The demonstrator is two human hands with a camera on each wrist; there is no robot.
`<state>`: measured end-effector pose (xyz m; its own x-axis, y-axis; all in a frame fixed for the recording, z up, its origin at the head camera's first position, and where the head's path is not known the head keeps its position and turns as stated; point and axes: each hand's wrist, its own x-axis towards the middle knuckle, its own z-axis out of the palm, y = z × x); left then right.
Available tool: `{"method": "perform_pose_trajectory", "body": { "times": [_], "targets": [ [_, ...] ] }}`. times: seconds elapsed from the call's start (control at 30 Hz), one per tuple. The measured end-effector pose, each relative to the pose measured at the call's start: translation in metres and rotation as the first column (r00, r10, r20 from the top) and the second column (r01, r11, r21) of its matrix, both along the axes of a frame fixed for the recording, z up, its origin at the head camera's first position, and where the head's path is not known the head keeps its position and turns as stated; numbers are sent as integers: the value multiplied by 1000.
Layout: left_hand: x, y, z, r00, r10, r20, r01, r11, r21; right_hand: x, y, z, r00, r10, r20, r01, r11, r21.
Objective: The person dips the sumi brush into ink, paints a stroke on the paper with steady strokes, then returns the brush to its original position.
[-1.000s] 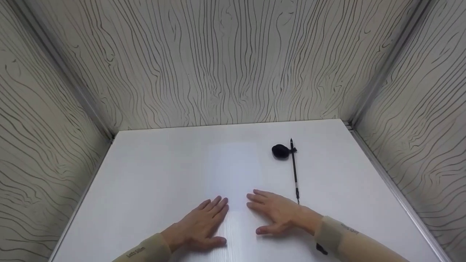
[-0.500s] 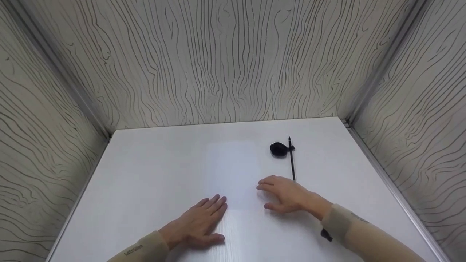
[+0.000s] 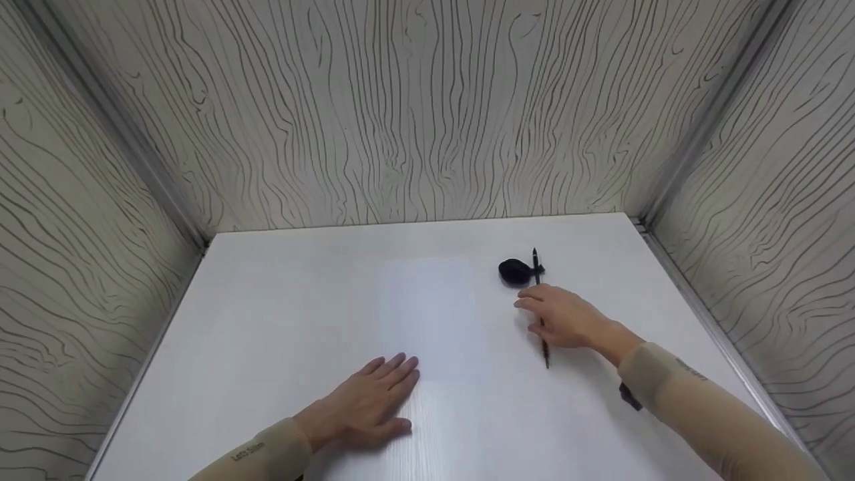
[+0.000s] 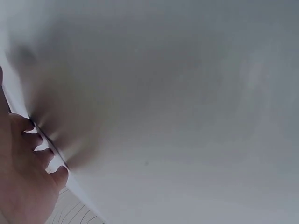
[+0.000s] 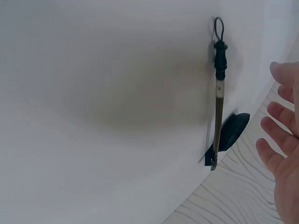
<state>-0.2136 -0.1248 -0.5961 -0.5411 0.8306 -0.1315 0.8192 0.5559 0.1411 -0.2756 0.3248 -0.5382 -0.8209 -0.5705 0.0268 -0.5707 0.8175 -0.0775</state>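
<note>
A thin dark calligraphy brush (image 5: 218, 107) with a hanging loop lies on the white table, its tip end propped on a small black oval dish (image 3: 514, 272). Over the brush's middle hovers my right hand (image 3: 564, 317), hiding part of the shaft in the head view. In the right wrist view the fingers (image 5: 275, 135) are spread, with a gap between them and the brush. My left hand (image 3: 371, 401) rests palm down on the table, fingers straight. The left wrist view catches only part of that left hand (image 4: 28, 163) at its edge.
The white tabletop (image 3: 280, 307) ends at a back wall (image 3: 414, 120) with wood-grain lines. Similar side walls stand left and right. A faint paler rectangle (image 3: 427, 307) shows mid-table; I cannot tell whether it is a sheet or light.
My right hand has moved forward and to the right, from flat beside the brush to above its shaft. The left hand, brush and dish have stayed in place.
</note>
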Motion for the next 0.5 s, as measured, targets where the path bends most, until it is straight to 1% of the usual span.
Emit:
{"method": "perform_pose_trajectory", "body": {
  "times": [0.13, 0.3, 0.4, 0.5],
  "targets": [
    [-2, 0, -2, 1000, 4, 6, -4, 1000, 4, -9, 16, -1, 999, -13, -52, 15, 999, 42],
    [-3, -1, -4, 999, 21, 25, -21, 1000, -1, -17, 30, -7, 997, -4, -79, 11, 996, 85],
    [-3, -1, -4, 999, 24, 35, -24, 1000, 3, -21, 34, -12, 994, 28, -104, -17, 994, 105],
    [-3, -1, -4, 999, 24, 35, -25, 1000, 8, -25, 38, -17, 983, 90, -160, -72, 991, 116]
  ]
}}
